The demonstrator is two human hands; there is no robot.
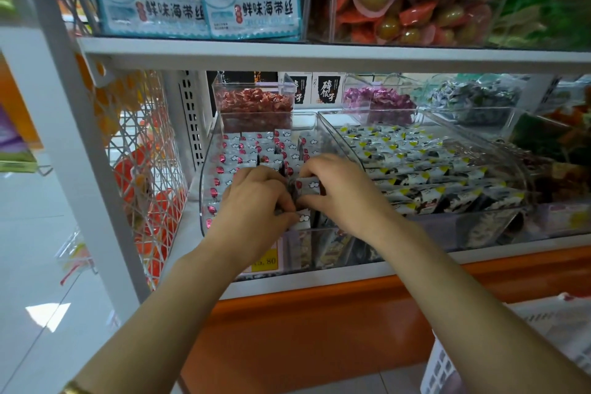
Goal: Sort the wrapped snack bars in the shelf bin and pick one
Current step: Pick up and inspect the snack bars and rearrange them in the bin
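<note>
Clear shelf bin (204,189) of white, red-marked wrapped snack bars (252,150), both hands at its front, right hand (345,195) pinching one snack bar (308,186) between thumb and fingers, left hand (256,201) at 9 o'clock of it, fingers curled gripping its dark end, yellow-marked bars (415,163) at 3 o'clock.

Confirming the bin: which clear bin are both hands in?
The left bin, with red-marked white bars; the neighbouring bin holds yellow-marked ones.
</note>
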